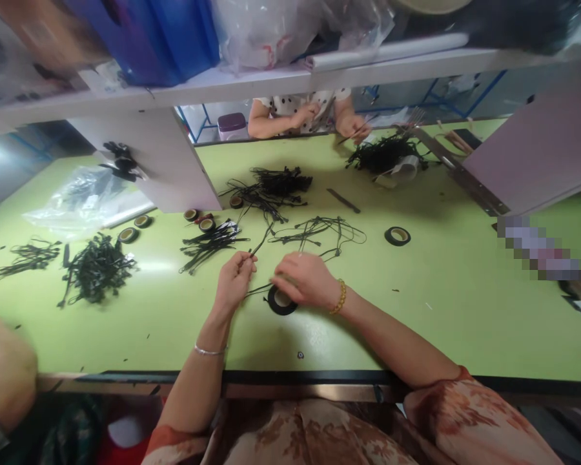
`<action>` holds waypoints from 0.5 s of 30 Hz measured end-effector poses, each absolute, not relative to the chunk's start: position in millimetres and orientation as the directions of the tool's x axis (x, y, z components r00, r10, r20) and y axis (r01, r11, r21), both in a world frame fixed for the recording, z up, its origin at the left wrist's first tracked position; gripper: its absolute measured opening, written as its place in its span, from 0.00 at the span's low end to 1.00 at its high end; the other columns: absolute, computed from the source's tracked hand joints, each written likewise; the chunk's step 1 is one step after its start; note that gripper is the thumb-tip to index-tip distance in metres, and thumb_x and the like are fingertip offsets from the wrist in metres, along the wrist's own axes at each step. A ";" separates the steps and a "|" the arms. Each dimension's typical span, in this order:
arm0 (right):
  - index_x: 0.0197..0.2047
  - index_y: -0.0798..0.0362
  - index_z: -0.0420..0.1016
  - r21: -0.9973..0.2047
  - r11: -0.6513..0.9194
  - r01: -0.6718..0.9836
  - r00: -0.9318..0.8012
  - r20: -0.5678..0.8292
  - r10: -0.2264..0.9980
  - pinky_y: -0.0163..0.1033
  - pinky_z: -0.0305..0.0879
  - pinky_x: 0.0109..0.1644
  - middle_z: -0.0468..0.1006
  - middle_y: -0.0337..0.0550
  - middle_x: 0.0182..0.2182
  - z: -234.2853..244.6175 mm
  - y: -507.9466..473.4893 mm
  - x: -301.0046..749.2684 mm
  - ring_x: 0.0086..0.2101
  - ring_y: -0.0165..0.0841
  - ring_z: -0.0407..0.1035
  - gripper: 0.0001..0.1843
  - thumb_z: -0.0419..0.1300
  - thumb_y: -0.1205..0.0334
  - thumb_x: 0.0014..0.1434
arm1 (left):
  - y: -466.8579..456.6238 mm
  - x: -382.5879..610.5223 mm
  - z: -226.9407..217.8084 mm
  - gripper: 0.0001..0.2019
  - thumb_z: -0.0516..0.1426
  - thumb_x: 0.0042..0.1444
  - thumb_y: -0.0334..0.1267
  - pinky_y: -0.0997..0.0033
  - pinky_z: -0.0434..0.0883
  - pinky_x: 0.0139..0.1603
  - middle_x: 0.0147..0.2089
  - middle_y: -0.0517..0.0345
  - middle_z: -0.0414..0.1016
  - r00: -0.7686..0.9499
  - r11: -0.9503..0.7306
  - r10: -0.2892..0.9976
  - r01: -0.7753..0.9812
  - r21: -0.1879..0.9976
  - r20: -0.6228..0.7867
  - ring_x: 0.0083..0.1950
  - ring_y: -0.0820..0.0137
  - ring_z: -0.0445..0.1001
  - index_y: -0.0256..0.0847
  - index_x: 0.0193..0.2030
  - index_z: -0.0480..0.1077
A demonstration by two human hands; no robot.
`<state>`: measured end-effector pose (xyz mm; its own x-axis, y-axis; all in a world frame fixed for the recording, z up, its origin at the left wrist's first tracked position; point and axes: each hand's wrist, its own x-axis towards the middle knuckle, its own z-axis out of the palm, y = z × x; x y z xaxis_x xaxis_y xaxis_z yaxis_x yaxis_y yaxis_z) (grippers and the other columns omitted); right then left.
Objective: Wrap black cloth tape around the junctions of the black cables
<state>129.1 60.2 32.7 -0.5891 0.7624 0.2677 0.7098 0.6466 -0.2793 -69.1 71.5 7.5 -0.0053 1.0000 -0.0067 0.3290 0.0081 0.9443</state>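
Observation:
My left hand (235, 283) is closed, pinching a thin black cable (260, 240) between thumb and fingertips. Part of that cable stretches up and away over the table. Another black strand (257, 290) runs from below this hand to the fingertips of my right hand (306, 278). The right fingers are curled in at a roll of black tape (274, 305), which shows below the thumb and is partly covered; the exact grip is hidden. Just beyond both hands lies a loose tangle of black cables (319, 231). A bundle of black cables (208, 244) is left of my left hand.
Other tape rolls lie at right (397, 236) and left (128, 235). Cable piles sit at left (97, 268), centre (283, 183) and far right (385, 154). A flat strip (343, 200) lies behind. A shelf (252, 84) spans overhead; another person's hand (356, 128) works opposite.

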 end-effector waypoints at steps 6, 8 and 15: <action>0.44 0.56 0.78 -0.165 0.549 0.820 -0.573 -0.222 0.789 0.40 0.58 0.31 0.82 0.53 0.39 25.7 43.2 106.9 0.35 0.42 0.76 0.27 0.64 0.39 0.56 | 76.0 -66.3 7.2 0.15 0.64 0.46 0.45 0.77 0.65 0.29 0.33 0.59 0.72 -0.094 0.079 0.992 -0.060 0.995 -0.084 0.30 0.77 0.69 0.37 0.35 0.70; 0.44 0.57 0.78 -0.158 0.553 0.818 -0.575 -0.211 0.790 0.41 0.61 0.33 0.82 0.54 0.40 21.2 40.1 102.8 0.37 0.44 0.77 0.23 0.63 0.44 0.57 | 76.5 -66.5 8.0 0.17 0.65 0.44 0.46 0.76 0.66 0.30 0.31 0.60 0.71 -0.109 0.108 0.987 -0.089 0.990 -0.118 0.31 0.76 0.71 0.37 0.36 0.71; 0.43 0.57 0.73 -0.241 0.498 0.833 -0.545 -0.204 0.813 0.39 0.58 0.31 0.81 0.52 0.36 21.7 41.7 104.2 0.33 0.41 0.75 0.13 0.57 0.59 0.56 | 75.2 -68.3 9.4 0.19 0.67 0.43 0.45 0.73 0.69 0.34 0.26 0.63 0.71 -0.077 0.162 0.982 -0.126 0.979 -0.173 0.29 0.75 0.71 0.37 0.39 0.71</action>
